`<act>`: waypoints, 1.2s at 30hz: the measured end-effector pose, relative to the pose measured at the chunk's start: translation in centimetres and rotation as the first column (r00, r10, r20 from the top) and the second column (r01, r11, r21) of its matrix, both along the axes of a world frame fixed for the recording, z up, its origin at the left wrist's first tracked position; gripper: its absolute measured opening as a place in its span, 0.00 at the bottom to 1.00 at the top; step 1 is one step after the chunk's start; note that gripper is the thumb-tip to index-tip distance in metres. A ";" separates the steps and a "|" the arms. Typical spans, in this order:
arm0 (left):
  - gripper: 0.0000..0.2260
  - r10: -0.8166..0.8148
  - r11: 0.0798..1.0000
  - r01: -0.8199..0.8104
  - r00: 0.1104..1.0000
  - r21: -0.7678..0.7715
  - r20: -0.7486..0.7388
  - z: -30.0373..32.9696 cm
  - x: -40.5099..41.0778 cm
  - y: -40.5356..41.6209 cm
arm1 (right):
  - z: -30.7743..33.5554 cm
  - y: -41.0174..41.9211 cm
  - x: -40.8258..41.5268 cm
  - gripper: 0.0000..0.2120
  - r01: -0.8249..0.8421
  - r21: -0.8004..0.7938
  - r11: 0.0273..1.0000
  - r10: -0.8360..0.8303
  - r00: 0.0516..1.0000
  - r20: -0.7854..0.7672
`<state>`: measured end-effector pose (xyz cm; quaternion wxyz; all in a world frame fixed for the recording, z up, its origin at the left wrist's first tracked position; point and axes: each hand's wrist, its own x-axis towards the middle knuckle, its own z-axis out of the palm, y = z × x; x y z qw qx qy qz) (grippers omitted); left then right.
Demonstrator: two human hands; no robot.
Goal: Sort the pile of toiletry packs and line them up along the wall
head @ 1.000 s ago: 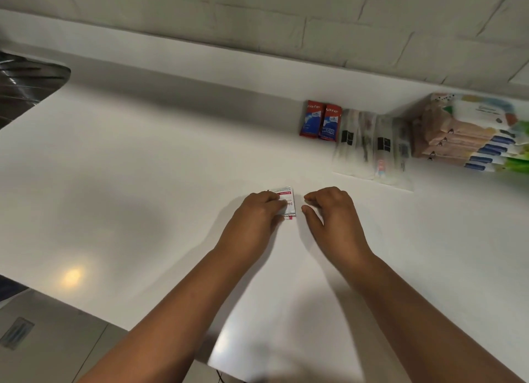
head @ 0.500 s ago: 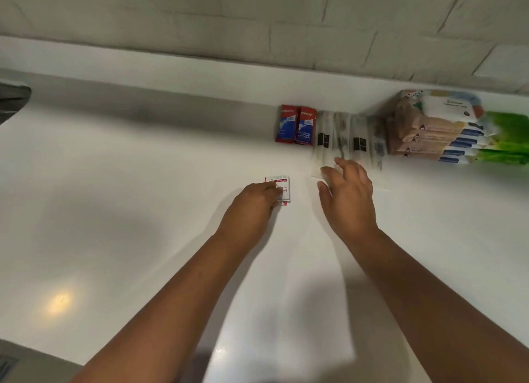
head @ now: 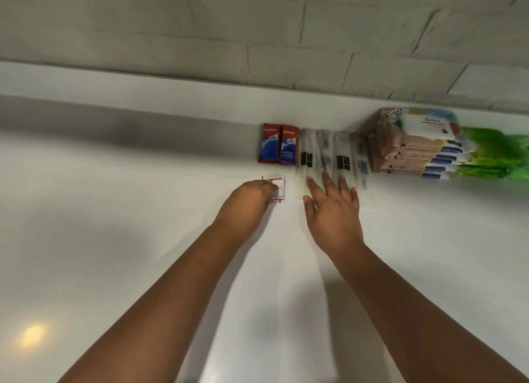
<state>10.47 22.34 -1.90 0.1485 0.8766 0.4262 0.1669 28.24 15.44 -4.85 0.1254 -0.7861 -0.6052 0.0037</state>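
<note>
My left hand (head: 248, 201) grips a small white sachet with red print (head: 278, 187), pressed flat on the white counter (head: 114, 239). My right hand (head: 333, 208) lies open, its straight fingers resting on the near ends of several clear toothbrush packs (head: 335, 156) laid side by side. Two red toothpaste boxes (head: 278, 144) stand against the wall just left of those packs. A stack of wet-wipe packs (head: 418, 145) sits against the wall to the right, with green packs (head: 495, 156) beyond it.
A low white ledge (head: 143, 90) runs along the base of the grey brick wall (head: 257, 30). The counter stretches away to the left of the toothpaste boxes. A lamp glare spot (head: 33, 334) shows near the front left.
My right hand left the sachet and moved forward and right onto the toothbrush packs, fingers straightening. My left hand slid the sachet toward the wall. The view shifted right, and the sink left the frame.
</note>
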 end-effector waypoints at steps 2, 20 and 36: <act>0.14 0.005 1.000 -0.005 1.000 -0.005 -0.018 0.1 0.5 0.5 | 0.0 0.0 0.0 0.24 0.001 -0.005 1.000 -0.001 1.000 -0.001; 0.17 -0.070 0.991 0.082 0.991 0.103 -0.112 -0.5 3.1 2.4 | 0.2 0.1 -0.1 0.24 0.008 -0.016 1.000 -0.008 1.000 -0.018; 0.19 -0.006 0.991 0.017 0.997 0.132 -0.082 -1.0 3.0 1.5 | 0.6 -0.1 -0.4 0.24 0.028 0.013 1.000 -0.028 1.000 -0.002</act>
